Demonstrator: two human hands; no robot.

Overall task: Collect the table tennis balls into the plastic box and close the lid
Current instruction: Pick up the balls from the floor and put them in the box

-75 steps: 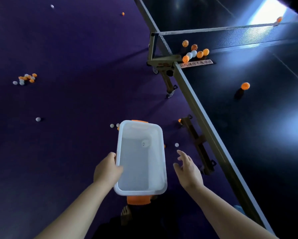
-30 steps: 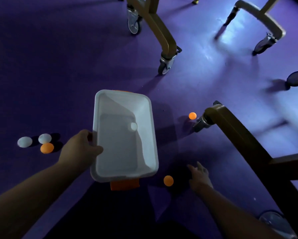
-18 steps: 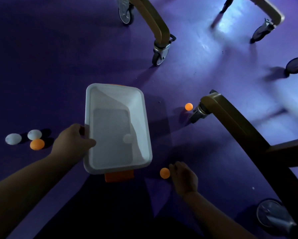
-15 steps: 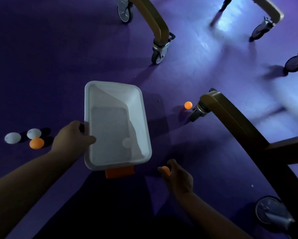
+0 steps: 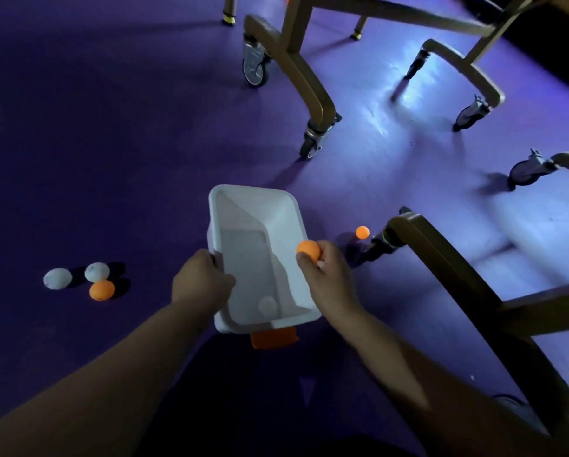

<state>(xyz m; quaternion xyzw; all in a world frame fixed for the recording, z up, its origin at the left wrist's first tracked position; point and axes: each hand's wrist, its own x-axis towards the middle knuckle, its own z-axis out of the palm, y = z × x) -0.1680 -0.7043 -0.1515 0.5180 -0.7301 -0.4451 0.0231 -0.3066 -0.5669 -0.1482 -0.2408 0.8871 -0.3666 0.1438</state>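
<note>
A white plastic box (image 5: 243, 199) with an orange latch (image 5: 272, 338) is held above the purple floor, my left hand (image 5: 201, 285) gripping its left rim. One white ball (image 5: 268, 305) lies inside at the near end. My right hand (image 5: 326, 275) holds an orange ball (image 5: 308, 249) in its fingertips over the box's right rim. Another orange ball (image 5: 362, 232) rests on the floor by a table leg. Left of the box lie two white balls (image 5: 57, 278) (image 5: 96, 271) and an orange one (image 5: 102, 290). No lid is in view.
Olive metal table legs (image 5: 441, 258) with castor wheels (image 5: 313, 141) stand to the right and ahead. More wheels (image 5: 254, 65) (image 5: 523, 171) sit farther back. My dark-clothed legs fill the bottom of the view.
My right hand picked the orange ball off the floor and lifted it to the box's right rim. The white ball rolled to the box's near end.
</note>
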